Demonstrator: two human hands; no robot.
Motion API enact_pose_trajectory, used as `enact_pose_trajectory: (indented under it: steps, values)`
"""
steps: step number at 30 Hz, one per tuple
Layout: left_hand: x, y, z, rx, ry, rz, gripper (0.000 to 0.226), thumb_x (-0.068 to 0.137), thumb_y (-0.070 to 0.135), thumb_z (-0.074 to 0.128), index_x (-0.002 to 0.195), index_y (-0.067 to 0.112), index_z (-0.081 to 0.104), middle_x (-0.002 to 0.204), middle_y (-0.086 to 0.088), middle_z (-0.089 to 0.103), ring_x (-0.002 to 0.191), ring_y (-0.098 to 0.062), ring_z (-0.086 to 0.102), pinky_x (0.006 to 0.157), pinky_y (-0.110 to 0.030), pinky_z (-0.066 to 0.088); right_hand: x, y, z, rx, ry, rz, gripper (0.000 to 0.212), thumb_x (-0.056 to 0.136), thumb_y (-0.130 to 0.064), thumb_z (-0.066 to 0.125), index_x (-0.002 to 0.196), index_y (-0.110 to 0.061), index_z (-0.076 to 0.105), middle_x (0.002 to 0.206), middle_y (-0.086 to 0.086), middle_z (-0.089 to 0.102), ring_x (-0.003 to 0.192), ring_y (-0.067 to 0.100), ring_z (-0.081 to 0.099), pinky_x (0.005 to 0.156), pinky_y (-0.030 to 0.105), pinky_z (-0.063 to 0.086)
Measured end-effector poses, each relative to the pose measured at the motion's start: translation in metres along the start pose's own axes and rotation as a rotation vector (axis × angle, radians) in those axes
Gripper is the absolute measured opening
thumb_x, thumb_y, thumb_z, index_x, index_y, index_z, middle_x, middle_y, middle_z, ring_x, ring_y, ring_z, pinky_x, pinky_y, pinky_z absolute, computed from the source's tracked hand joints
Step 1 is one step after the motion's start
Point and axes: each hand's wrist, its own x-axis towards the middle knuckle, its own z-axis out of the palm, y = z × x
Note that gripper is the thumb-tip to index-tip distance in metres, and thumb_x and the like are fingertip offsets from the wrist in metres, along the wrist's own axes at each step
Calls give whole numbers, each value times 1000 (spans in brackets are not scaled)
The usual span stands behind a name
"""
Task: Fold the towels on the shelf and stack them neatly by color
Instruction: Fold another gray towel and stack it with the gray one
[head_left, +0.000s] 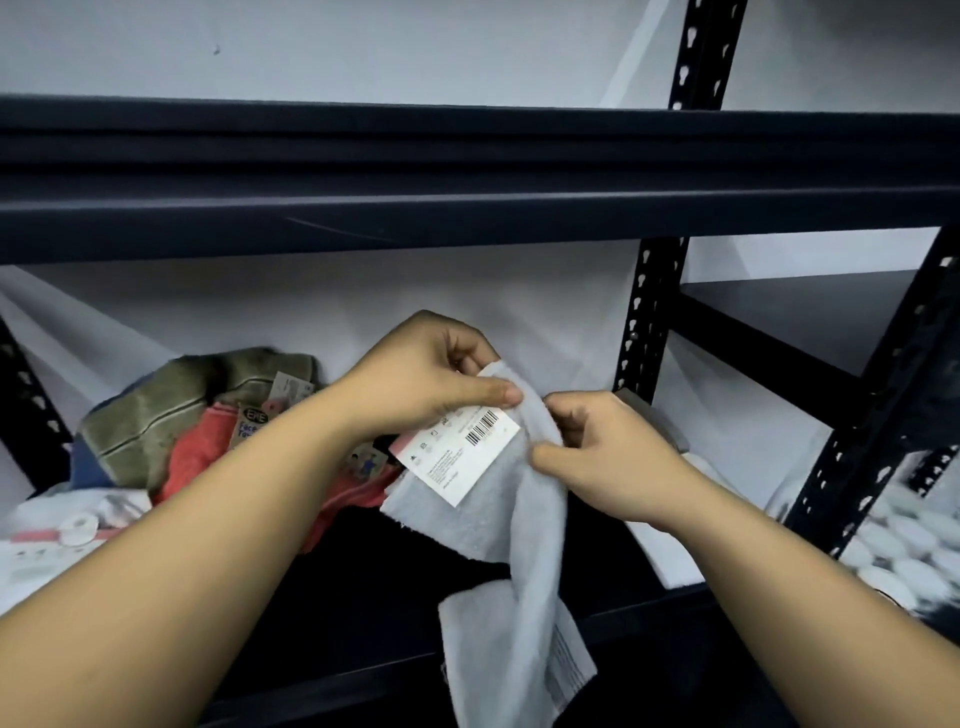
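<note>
The step in hand looks like the opening of a fold: a white towel (519, 525) is held up in front of the shelf (467, 223), not yet squared. The left hand (431, 379) pinches its top edge between thumb and curled fingers, just above a white paper tag (460, 457) with a barcode; the right hand (608, 457) grips the same bunched edge just beside it, fingers closed round the cloth. Below the hands the towel hangs twisted and limp, its lower corner drooping past the shelf's front edge.

The next move probably calls for drawing the hands apart along that edge to find the corners and shake the twist out (the tag may want tucking inside).

The white cloth is a soft, nubby terry with a flatter woven band near its lower end. On the shelf to the left lies an unfolded heap: an olive towel (192, 410) with pale stripes, a coral towel (208, 452) under it, both crumpled and tagged. The shelf itself is dark, hard metal with perforated uprights.
</note>
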Motion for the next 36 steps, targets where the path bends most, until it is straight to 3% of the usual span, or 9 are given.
enact_pose_trajectory:
  steps: [2, 5, 11, 15, 18, 22, 26, 31, 36]
  values:
    - [-4, -6, -8, -41, 29, -26, 22, 77, 25, 88, 88, 9, 76, 82, -13, 77, 76, -37, 75, 66, -40, 53, 1, 13, -3, -54, -62, 29, 29, 66, -36, 60, 84, -16, 70, 85, 9, 75, 79, 26, 71, 77, 54, 58]
    - [-13, -16, -16, -113, 67, -67, 31, 73, 29, 87, 90, 6, 76, 82, -17, 77, 70, -32, 74, 69, -45, 52, -3, 29, -4, -28, -190, 147, 14, 79, -22, 69, 87, -11, 70, 91, 10, 77, 78, 20, 70, 81, 53, 57]
    - [-24, -28, -16, -84, 80, -90, 23, 81, 21, 85, 90, 3, 74, 80, -20, 75, 63, -22, 69, 57, -28, 48, 9, 27, 19, 28, -261, 121, 35, 79, -39, 86, 96, -11, 74, 100, 7, 79, 96, 26, 75, 86, 50, 58]
    - [-34, -54, -30, 20, 190, -136, 21, 84, 25, 84, 88, 7, 74, 77, -12, 75, 62, -16, 69, 55, -28, 49, -2, 63, 11, -118, -399, 274, 31, 81, -35, 84, 82, -8, 69, 75, 8, 71, 66, 9, 59, 62, 36, 49]
    - [-46, -94, -44, 142, 169, -218, 24, 85, 35, 83, 86, 13, 72, 71, -1, 75, 58, -12, 67, 54, -30, 48, -15, 90, -3, -125, -486, 391, 26, 86, -21, 81, 66, -18, 64, 62, -6, 58, 59, 8, 49, 59, 28, 36]
    - [-63, -144, -43, 272, 92, -400, 29, 86, 33, 81, 82, 8, 69, 62, 4, 68, 55, -14, 63, 53, -31, 46, -14, 113, -11, -81, -446, 526, 6, 89, -15, 77, 84, -14, 74, 76, -3, 73, 72, 11, 65, 64, 28, 52]
    - [-72, -176, -30, 252, 4, -520, 24, 87, 32, 81, 83, 9, 73, 73, -3, 75, 68, -19, 70, 61, -29, 52, 0, 126, -17, -54, -342, 603, 18, 90, -23, 78, 91, -6, 73, 81, 1, 73, 76, 13, 66, 64, 26, 54]
    - [-68, -189, -14, 397, -2, -510, 19, 88, 28, 79, 79, 13, 74, 63, 6, 68, 49, 0, 59, 52, -18, 46, 20, 137, -12, -147, -122, 572, 20, 86, -21, 82, 92, -4, 73, 73, 4, 65, 67, 18, 62, 57, 28, 51]
    - [-70, -193, -2, 509, 26, -454, 14, 84, 30, 83, 81, 19, 74, 73, 9, 68, 70, -7, 63, 59, -18, 39, 26, 147, -2, -325, -4, 477, 25, 80, -26, 87, 95, -17, 70, 79, -3, 64, 72, 16, 61, 62, 27, 42]
